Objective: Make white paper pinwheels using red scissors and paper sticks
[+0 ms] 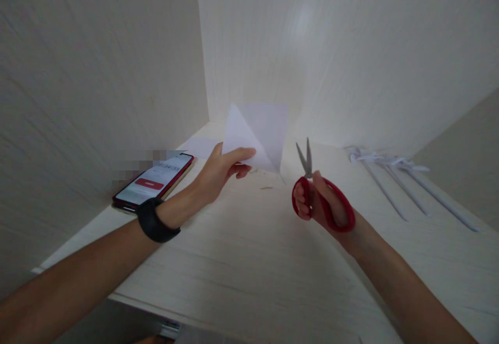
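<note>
My left hand (pixel 224 170) pinches a folded sheet of white paper (pixel 259 131) between thumb and fingers, holding it above the shelf. A diagonal edge runs across the paper, with one half brighter than the other. To the right, my right hand (pixel 322 201) grips a pair of scissors (pixel 307 164) by its red handles. Their blades point up and away from me, slightly parted, with nothing between them. A gap separates the blades from the paper. On my left wrist is a black band (pixel 154 221).
A phone (pixel 154 180) with a lit timer lies at the left. Behind my left hand is another white paper piece (pixel 200 146). Several rolled paper sticks with folded tops (pixel 407 170) lie at the right. Small scraps (pixel 266 188) dot the shelf (pixel 241 261); walls enclose its back and sides.
</note>
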Tool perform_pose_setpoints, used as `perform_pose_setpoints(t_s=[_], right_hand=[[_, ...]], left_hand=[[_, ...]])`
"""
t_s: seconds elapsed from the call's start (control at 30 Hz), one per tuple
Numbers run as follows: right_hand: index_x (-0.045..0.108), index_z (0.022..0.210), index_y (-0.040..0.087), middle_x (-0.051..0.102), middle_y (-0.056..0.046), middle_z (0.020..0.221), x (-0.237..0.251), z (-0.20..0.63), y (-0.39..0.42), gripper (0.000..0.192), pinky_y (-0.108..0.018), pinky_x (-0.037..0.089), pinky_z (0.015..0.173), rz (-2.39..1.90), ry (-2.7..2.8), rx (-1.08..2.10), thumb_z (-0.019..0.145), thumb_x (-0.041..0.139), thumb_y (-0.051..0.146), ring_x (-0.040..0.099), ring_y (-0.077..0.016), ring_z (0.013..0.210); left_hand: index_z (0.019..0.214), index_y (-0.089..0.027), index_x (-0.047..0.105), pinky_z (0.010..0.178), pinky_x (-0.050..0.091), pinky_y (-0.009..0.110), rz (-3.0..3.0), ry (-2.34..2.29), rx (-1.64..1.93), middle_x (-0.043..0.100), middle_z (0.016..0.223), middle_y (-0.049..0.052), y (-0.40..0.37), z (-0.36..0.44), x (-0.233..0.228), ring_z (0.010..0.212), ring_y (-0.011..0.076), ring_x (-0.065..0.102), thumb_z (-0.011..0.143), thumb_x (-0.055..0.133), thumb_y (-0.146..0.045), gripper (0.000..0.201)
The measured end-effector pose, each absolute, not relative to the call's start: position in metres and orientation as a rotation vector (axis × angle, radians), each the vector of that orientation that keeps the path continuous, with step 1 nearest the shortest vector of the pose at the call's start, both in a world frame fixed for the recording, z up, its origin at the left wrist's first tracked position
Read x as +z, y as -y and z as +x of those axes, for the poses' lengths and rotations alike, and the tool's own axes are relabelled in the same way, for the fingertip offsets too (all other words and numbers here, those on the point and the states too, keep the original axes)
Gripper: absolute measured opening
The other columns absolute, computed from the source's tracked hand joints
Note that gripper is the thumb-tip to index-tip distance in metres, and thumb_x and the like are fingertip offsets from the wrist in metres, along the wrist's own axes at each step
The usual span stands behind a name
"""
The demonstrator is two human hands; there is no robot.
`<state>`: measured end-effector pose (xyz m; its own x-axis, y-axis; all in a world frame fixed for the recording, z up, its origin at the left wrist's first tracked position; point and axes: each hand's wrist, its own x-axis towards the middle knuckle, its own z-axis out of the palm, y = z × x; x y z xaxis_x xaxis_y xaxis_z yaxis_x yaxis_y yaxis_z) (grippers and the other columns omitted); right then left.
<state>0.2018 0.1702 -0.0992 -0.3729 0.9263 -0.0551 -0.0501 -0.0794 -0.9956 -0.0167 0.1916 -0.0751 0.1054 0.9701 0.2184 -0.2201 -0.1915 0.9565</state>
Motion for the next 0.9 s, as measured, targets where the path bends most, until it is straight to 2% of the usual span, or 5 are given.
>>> perform_pose_setpoints(t_s=[0.17,0.37,0.6,0.8,0.9], right_hand=[[0.054,0.070,0.021,0.047,0.001,0.063,-0.100,0.204,-0.179,0.055,-0.026,0.035,0.048,-0.981,1.204,1.399,0.074,0.054,0.076,0.041,-0.0114,0.053],[0.056,0.071,0.021,0.051,0.001,0.062,-0.092,0.204,-0.169,0.046,-0.025,0.036,0.050,-1.058,1.295,1.336,0.077,0.059,0.066,0.044,-0.0117,0.054],[0.053,0.061,0.018,0.047,0.002,0.053,-0.092,0.205,-0.170,0.045,-0.025,0.029,0.046,-1.253,1.477,1.332,0.071,0.068,0.059,0.040,-0.0091,0.048],[0.058,0.066,0.017,0.052,0.001,0.060,-0.093,0.202,-0.171,0.032,-0.024,0.035,0.046,-1.306,1.380,1.240,0.065,0.073,0.044,0.045,-0.0086,0.050],[0.056,0.065,0.017,0.051,0.001,0.058,-0.095,0.199,-0.171,0.029,-0.024,0.035,0.046,-1.300,1.328,1.184,0.066,0.071,0.042,0.044,-0.0086,0.049]], left_hand=[[0.059,-0.017,0.056,0.046,0.032,0.022,1.552,-0.931,0.924,0.050,0.055,-0.003,-0.187,-0.024,-0.071,0.050,0.0092,0.043,0.063,0.066,-0.027,0.014],[0.074,-0.017,0.067,0.062,0.044,0.026,1.807,-1.020,0.565,0.066,0.071,0.001,-0.188,-0.027,-0.069,0.067,0.0168,0.058,0.064,0.063,-0.025,0.013],[0.072,-0.017,0.070,0.053,0.043,0.024,1.894,-1.029,0.604,0.068,0.069,0.001,-0.195,-0.025,-0.079,0.061,0.0165,0.059,0.066,0.066,-0.024,0.010],[0.068,-0.016,0.069,0.047,0.039,0.020,1.768,-0.985,0.706,0.062,0.057,0.000,-0.203,-0.023,-0.086,0.050,0.0108,0.051,0.067,0.072,-0.030,0.014],[0.073,-0.018,0.072,0.050,0.043,0.021,1.631,-0.969,0.766,0.069,0.068,0.002,-0.203,-0.019,-0.087,0.056,0.0119,0.056,0.066,0.075,-0.029,0.014]])
